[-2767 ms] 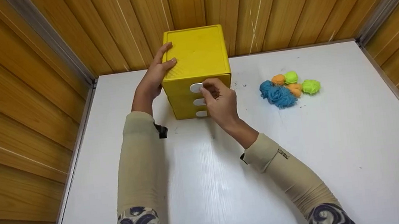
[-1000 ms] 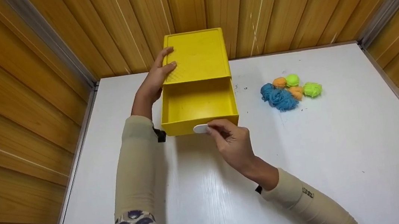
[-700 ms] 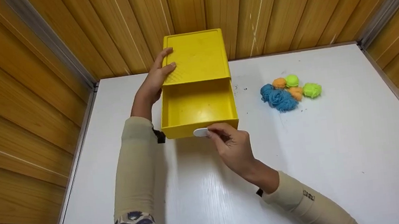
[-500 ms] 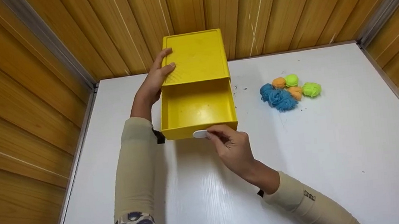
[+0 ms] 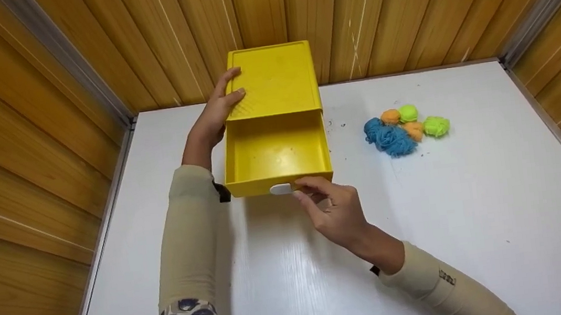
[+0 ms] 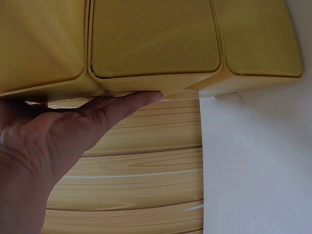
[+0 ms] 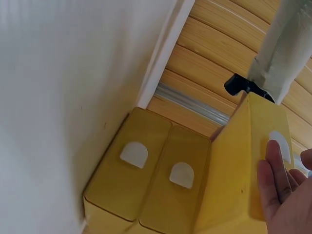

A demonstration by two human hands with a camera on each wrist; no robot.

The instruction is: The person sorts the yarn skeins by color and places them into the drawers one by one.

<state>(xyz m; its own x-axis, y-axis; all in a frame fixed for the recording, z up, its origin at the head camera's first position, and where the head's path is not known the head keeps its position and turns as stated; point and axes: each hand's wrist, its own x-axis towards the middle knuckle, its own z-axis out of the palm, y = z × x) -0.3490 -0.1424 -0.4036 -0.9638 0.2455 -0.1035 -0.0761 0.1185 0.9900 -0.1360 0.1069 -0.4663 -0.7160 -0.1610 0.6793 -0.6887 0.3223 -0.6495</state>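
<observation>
My right hand [image 5: 338, 211] had just loosened its pinch: its fingers touched the drawer front at the edge of the rounded white tab handle [image 5: 280, 189], while the thumb stood parted from it. My left hand [image 5: 214, 109] lay spread against the left side of the three-drawer yellow plastic cabinet [image 5: 274, 81], its thumb and one finger reaching over the top edge, as they had throughout. Between my hands, the shallow yellow plastic top drawer [image 5: 255, 187] had gone from flush with the cabinet to drawn well out over the surface [image 5: 479, 230], jutting toward me; I judged that the pull was about done and its inside was now within reach. It was a rectangular tray with thin, straight walls and a floor smooth enough to catch a glare. Beneath it, the two lower drawers sat shut, each with a white tab of its own. The cabinet's side carried a faint diamond pattern, its corners rounded. Off to my right on the glossy white surface, the loose, stringy blue yarn bundle [image 5: 396, 141] lay clustered with two fuzzy orange yarn balls [image 5: 413, 132] and two lime-green yarn balls [image 5: 436, 126], unmoved, with wood-grained panel walls [image 5: 263, 6] rising behind.
</observation>
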